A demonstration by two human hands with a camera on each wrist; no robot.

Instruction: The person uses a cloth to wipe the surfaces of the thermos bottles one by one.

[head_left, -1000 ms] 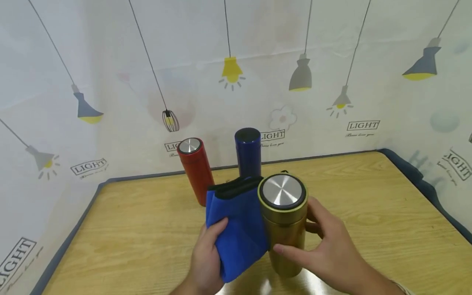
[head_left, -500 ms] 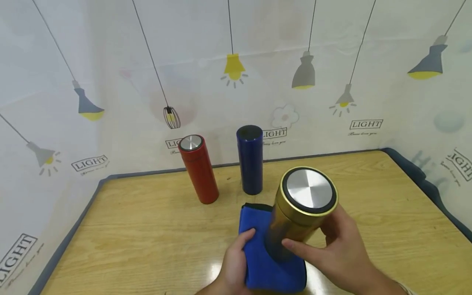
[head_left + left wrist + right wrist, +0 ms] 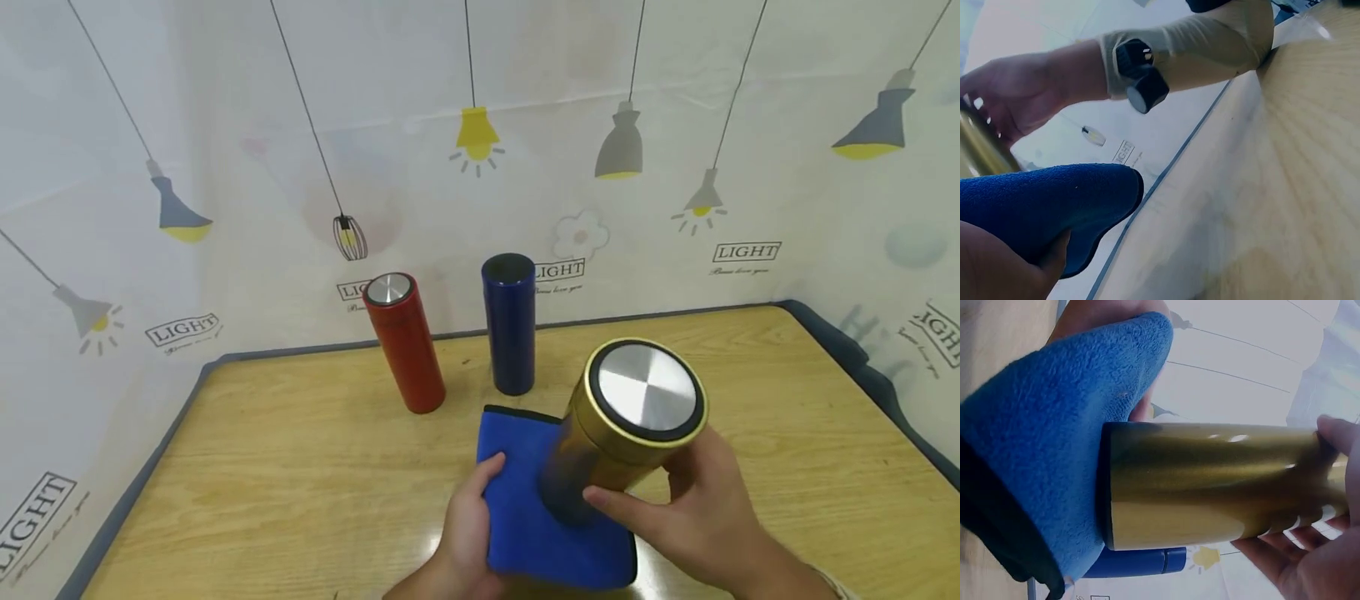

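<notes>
Lamp-printed sheeting [image 3: 525, 196] is hung behind a wood-grain table [image 3: 300, 475], above which a gold flask [image 3: 622, 442] is gripped, tilted, by the right hand [image 3: 697, 517], fingers curled round it; its base is met by a blue cloth [image 3: 521, 517] pinched in the left hand [image 3: 465, 517]. Should the right-hand grip slacken on that smooth surface, the gold flask could be dropped toward the table.
</notes>
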